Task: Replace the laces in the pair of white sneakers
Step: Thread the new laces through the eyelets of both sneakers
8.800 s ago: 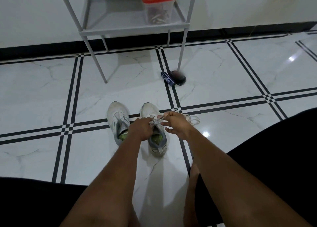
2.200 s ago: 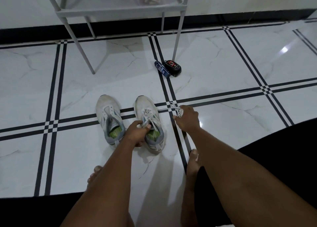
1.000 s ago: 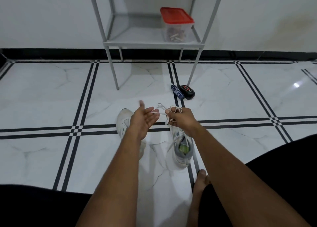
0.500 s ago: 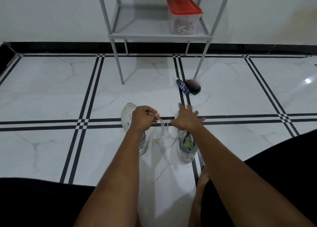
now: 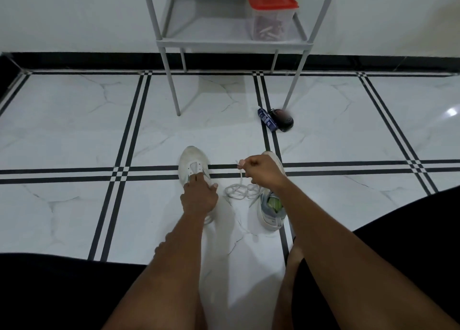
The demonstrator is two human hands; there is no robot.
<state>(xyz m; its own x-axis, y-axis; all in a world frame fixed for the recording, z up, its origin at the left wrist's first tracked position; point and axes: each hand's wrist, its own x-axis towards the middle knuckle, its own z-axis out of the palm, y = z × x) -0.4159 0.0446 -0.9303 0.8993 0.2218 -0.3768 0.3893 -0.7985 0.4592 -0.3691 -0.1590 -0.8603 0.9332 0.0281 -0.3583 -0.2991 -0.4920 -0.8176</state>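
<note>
The right hand [image 5: 262, 171] is curled into a fist, pinching one end of a white lace [image 5: 241, 189] between thumb and finger; this grip is closed on the lace, held above the floor. From the fist the lace drops down and gathers in a loose coil on the floor, between the two sneakers. The left hand [image 5: 199, 196] lies on top of the left sneaker [image 5: 193, 165], fingers stretched forward over its tongue and eyelets, thumb out to the right; it presses the shoe and its grip looks open, curled round nothing that can be seen. That sneaker points away, toe far, its near half hidden under the hand. The right sneaker [image 5: 271, 212] stands just right of the coiled lace, its green insole showing, its toe hidden behind the right fist. Both shoes stand on the white marble floor [image 5: 74, 135] with black stripes. Farther off, right of centre, a small blue packet [image 5: 267, 119] lies touching a dark rounded object [image 5: 283, 120]. Beyond them stands a grey metal shelf [image 5: 211, 34] against the wall, carrying a clear container with a red lid [image 5: 270, 12].
</note>
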